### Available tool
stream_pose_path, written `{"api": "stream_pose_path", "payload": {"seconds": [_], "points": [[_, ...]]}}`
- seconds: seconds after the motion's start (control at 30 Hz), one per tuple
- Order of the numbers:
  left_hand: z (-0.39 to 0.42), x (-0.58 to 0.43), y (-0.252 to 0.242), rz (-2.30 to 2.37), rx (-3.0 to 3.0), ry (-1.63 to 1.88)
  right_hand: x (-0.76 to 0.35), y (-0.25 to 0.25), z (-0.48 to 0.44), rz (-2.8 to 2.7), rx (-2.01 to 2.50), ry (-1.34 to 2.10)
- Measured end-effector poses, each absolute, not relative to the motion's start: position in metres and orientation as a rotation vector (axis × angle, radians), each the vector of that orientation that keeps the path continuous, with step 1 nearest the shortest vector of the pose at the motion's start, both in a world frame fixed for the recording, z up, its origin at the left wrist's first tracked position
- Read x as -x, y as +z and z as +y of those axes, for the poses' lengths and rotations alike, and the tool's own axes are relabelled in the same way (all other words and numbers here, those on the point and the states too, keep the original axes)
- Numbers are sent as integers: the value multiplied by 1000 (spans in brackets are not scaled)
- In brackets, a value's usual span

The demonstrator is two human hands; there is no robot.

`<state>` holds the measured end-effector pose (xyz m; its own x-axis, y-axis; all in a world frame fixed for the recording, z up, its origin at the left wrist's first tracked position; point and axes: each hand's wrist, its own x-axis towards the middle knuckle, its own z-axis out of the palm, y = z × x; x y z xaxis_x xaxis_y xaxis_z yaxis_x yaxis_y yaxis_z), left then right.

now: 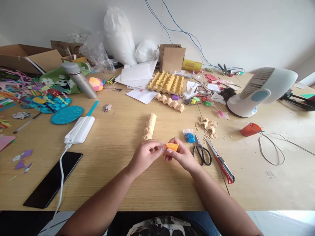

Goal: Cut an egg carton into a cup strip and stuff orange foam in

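Head view | left hand [145, 153] pinches the orange packet [172, 146] by its clear end | right hand [182, 155] grips its body, apparently for steadiness | scissors [200, 147] beside, seemingly for reach

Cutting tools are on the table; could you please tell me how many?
2: the scissors beside the right hand, which pinches the orange packet, and the utility knife right of the scissors. Others may be hidden farther back.

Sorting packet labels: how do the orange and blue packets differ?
The orange packet is held between the left hand and right hand; the blue packet lies on the table near the scissors. The orange packet is partly hidden; the blue packet is in plain view. Both show clear plastic.
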<state>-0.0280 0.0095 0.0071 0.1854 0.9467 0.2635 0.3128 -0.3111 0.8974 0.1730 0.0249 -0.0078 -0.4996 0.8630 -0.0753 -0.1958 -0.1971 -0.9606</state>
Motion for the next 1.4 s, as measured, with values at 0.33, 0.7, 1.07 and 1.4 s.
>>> {"api": "stream_pose_path", "payload": {"seconds": [0.33, 0.7, 1.07, 1.4], "points": [[9, 29, 4, 1257, -2038, 1123, -172, -7, 28, -1338, 1025, 1612], [6, 29, 6, 1292, -2081, 1188, -173, -5, 29, -1319, 1036, 1594], [12, 56, 29, 1367, -1258, 1478, -180, -7, 36, -1259, 1119, 1434], [0, 103, 11, 1620, -1727, 924, -176, -10, 35, -1940, 1257, 1233]]}}
